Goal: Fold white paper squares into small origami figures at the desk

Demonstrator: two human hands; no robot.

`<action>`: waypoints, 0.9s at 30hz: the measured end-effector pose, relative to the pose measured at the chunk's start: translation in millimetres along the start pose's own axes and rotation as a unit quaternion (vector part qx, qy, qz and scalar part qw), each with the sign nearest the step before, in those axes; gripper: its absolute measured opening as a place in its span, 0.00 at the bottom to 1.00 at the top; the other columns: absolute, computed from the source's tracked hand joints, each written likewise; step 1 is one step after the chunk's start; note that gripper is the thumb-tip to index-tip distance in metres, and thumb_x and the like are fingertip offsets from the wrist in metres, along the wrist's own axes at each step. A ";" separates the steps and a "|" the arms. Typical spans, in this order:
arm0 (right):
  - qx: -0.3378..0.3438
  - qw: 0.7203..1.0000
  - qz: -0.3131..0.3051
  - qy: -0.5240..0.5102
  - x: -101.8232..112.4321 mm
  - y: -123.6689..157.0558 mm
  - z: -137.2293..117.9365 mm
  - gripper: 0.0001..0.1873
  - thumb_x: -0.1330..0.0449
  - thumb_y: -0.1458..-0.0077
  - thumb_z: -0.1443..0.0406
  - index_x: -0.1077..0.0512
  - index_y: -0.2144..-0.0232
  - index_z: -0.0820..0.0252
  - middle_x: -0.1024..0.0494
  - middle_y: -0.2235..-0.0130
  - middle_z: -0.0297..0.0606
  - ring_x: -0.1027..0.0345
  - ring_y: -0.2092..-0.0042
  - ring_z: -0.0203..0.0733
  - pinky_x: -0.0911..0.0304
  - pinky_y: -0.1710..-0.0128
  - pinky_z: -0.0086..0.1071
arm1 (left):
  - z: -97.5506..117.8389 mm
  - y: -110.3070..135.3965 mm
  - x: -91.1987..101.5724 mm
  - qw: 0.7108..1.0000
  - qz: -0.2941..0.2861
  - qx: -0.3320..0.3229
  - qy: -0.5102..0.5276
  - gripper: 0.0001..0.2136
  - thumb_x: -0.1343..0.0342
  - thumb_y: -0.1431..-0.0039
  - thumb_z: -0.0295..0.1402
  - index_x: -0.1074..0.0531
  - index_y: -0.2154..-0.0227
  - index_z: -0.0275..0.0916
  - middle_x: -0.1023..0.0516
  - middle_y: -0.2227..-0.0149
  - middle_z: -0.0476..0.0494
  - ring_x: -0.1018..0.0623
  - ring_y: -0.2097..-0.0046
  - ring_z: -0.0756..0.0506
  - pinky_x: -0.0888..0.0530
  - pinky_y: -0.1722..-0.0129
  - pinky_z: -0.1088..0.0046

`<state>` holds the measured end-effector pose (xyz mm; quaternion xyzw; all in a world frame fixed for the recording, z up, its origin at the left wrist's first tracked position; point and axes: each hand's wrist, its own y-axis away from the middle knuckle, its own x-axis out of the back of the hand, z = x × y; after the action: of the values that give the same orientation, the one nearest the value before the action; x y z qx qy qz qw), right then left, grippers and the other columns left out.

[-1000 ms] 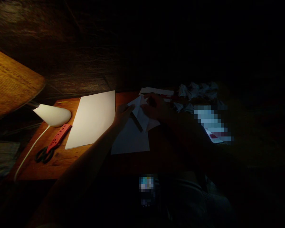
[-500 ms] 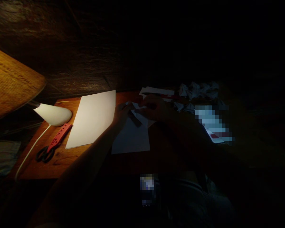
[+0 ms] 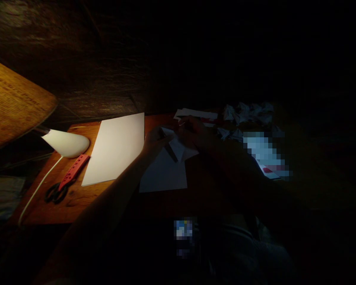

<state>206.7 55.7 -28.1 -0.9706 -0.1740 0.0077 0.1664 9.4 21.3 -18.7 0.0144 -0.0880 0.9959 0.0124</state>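
Note:
In dim light, a partly folded white paper (image 3: 178,146) stands tilted over the middle of the table, with a dark shadow strip down it. My left hand (image 3: 156,138) is closed on its left side, the thumb over the near face. Close by on the right, my right hand (image 3: 193,130) is raised with bent, pinched fingers. A small pale sliver shows at those fingertips; what it is I cannot make out. Below the folded piece lies a flat white sheet (image 3: 163,177).
At left stand a lamp (image 3: 67,143) with a wide shade (image 3: 14,105), and scissors (image 3: 72,174) in a red cover. White paper (image 3: 115,148) lies beside them. Paper strips (image 3: 198,114), several folded paper pieces (image 3: 247,113) and a blurred lit screen (image 3: 264,152) are toward the right.
The folded paper has shifted slightly right and tipped more upright in my left hand. My right hand has moved up a little, its fingers drawn back from the paper's middle.

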 end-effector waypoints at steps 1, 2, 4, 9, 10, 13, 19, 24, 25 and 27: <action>-0.008 1.000 -0.005 0.002 0.7 -1.0 1.5 0.26 0.28 0.47 0.43 0.25 0.61 0.56 0.22 0.63 0.35 0.30 0.61 0.40 0.33 0.60 0.33 | 0.9 -0.1 -0.7 1.000 -0.004 -0.004 0.002 0.20 0.23 0.56 0.37 0.22 0.61 0.38 0.17 0.67 0.49 0.20 0.64 0.48 0.23 0.62 0.73; -0.015 1.000 -0.014 0.011 1.6 -1.9 2.3 0.26 0.28 0.47 0.43 0.25 0.62 0.57 0.22 0.64 0.35 0.30 0.62 0.39 0.34 0.61 0.33 | 1.2 -0.3 -1.3 1.000 -0.006 -0.006 0.007 0.21 0.23 0.57 0.37 0.22 0.61 0.38 0.17 0.66 0.49 0.19 0.64 0.48 0.23 0.62 0.73; -0.022 0.999 -0.031 0.026 3.5 -3.2 2.0 0.25 0.28 0.47 0.43 0.24 0.67 0.58 0.22 0.66 0.36 0.31 0.64 0.39 0.34 0.61 0.33 | 0.4 -0.9 -1.7 1.000 -0.001 -0.004 0.025 0.21 0.23 0.57 0.36 0.23 0.62 0.38 0.18 0.66 0.49 0.19 0.64 0.48 0.23 0.62 0.73; -0.033 0.999 -0.018 -0.015 6.0 -3.0 -4.4 0.25 0.28 0.48 0.43 0.24 0.70 0.58 0.25 0.70 0.34 0.34 0.67 0.37 0.36 0.64 0.32 | -2.5 -1.2 1.2 0.999 0.012 0.027 -0.026 0.15 0.28 0.48 0.41 0.26 0.73 0.37 0.24 0.75 0.51 0.27 0.73 0.52 0.32 0.73 0.77; -0.039 0.999 -0.016 -0.024 6.0 -2.8 -5.7 0.26 0.27 0.49 0.43 0.25 0.70 0.58 0.25 0.70 0.34 0.34 0.67 0.36 0.37 0.65 0.32 | -2.0 -0.7 1.6 0.999 0.005 0.029 -0.044 0.15 0.29 0.47 0.42 0.26 0.75 0.37 0.26 0.76 0.51 0.28 0.74 0.52 0.34 0.74 0.77; -0.058 0.997 -0.032 -0.036 5.9 -2.0 -8.7 0.29 0.27 0.51 0.40 0.24 0.70 0.59 0.25 0.69 0.35 0.34 0.67 0.36 0.38 0.67 0.31 | 1.5 1.2 1.1 0.997 -0.028 0.017 -0.067 0.15 0.30 0.46 0.42 0.26 0.76 0.37 0.27 0.77 0.52 0.29 0.74 0.53 0.35 0.74 0.77; -0.065 0.995 -0.078 -0.001 7.7 -1.1 -9.9 0.30 0.29 0.50 0.38 0.24 0.73 0.59 0.29 0.73 0.33 0.40 0.71 0.34 0.47 0.73 0.30 | 7.5 5.4 -3.4 0.993 -0.088 0.010 -0.074 0.14 0.29 0.50 0.41 0.25 0.74 0.36 0.25 0.75 0.50 0.28 0.72 0.53 0.33 0.72 0.77; -0.069 0.995 -0.065 -0.003 8.3 -1.2 -6.9 0.29 0.28 0.48 0.41 0.27 0.75 0.59 0.32 0.75 0.30 0.44 0.72 0.32 0.51 0.74 0.30 | 8.1 6.9 -4.6 0.991 -0.095 0.028 -0.091 0.15 0.31 0.48 0.44 0.26 0.75 0.38 0.29 0.78 0.52 0.32 0.76 0.53 0.37 0.77 0.77; -0.072 0.995 -0.065 -0.003 8.2 -1.0 -6.8 0.29 0.29 0.48 0.41 0.27 0.74 0.60 0.32 0.75 0.30 0.44 0.72 0.32 0.51 0.74 0.30 | 8.4 6.9 -4.5 0.990 -0.099 0.028 -0.096 0.15 0.31 0.48 0.43 0.26 0.75 0.38 0.30 0.78 0.52 0.33 0.76 0.53 0.38 0.77 0.77; -0.078 0.995 -0.061 0.003 7.8 -0.3 -7.6 0.29 0.29 0.48 0.41 0.26 0.74 0.60 0.32 0.75 0.30 0.43 0.72 0.33 0.51 0.74 0.30 | 9.1 6.9 -4.3 0.990 -0.099 0.025 -0.099 0.14 0.31 0.49 0.42 0.26 0.76 0.37 0.30 0.78 0.52 0.33 0.75 0.53 0.38 0.77 0.77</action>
<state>214.5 56.2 -20.5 -0.9682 -0.2321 -0.0190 0.0912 13.7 12.8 -11.0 0.1217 -0.0621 0.9854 0.1020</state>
